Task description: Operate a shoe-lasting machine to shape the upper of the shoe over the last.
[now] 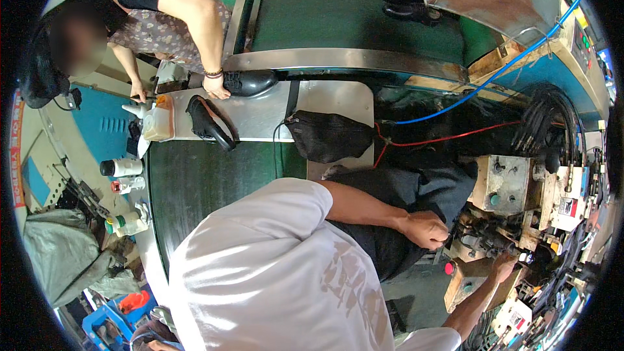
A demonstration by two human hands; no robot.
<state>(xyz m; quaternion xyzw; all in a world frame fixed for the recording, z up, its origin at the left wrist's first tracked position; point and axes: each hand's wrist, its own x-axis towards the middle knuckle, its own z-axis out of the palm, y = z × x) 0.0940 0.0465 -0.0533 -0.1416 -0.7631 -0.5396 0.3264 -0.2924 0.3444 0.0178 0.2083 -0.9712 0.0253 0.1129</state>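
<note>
- The left hand [427, 229] is clenched beside the dark trousers [383, 247], right of centre; whether anything is enclosed cannot be told.
- The right hand [504, 266] is placed at the machine [484, 237], lower right of the frame; its fingers are partly hidden and its grip cannot be determined.
- A black pouch [331, 136] is set on the metal bench [260, 120], upper centre; its contents are concealed.
- The bench is bordered below by a dark green surface [208, 179].
- A black shoe [209, 122] is laid near a translucent jug [156, 125], upper left, through whose wall an amber tint is seen.
- Three bottles, black-capped [123, 168], red-marked [129, 185] and green-capped [128, 223], are lined up at left; their contents cannot be seen.
- A second shoe [257, 82] is held down by a co-worker's hand [218, 86].
- Further shoes [409, 3] are carried on the far belt [312, 19], top of the frame.
</note>
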